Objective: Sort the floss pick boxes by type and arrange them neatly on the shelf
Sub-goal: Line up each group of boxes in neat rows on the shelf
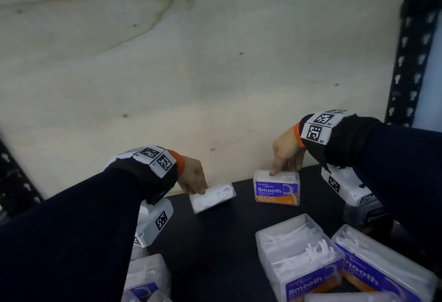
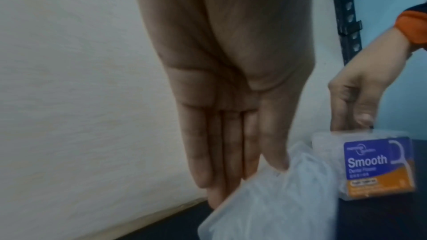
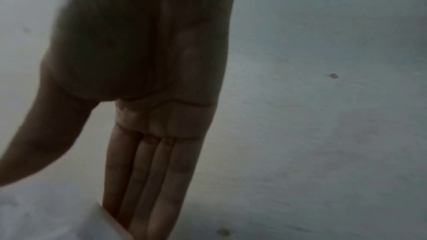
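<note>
1. The right hand (image 1: 285,152) reaches down with straight fingers onto the top of an upright floss pick box (image 1: 276,188); the thumb is at the front top edge and the fingers go behind it, so it grasps the box by its top.
2. The label of this box reads "Smooth" in white letters on blue, with an orange band below; the small lines under it are too small to read.
3. The left hand (image 1: 194,177) holds a clear box (image 1: 212,197) at its end, the fingers straight behind it and the thumb on the near side. This box is tilted and shows no label.
4. Both boxes are on the dark shelf (image 1: 215,242), near its back edge at the pale wall (image 1: 191,62), well apart from each other.
5. Between and before them the shelf surface is open.
6. In front lie more boxes (image 1: 301,256), two marked "Smooth".
7. A dark perforated post (image 1: 409,62) stands at the right edge.
</note>
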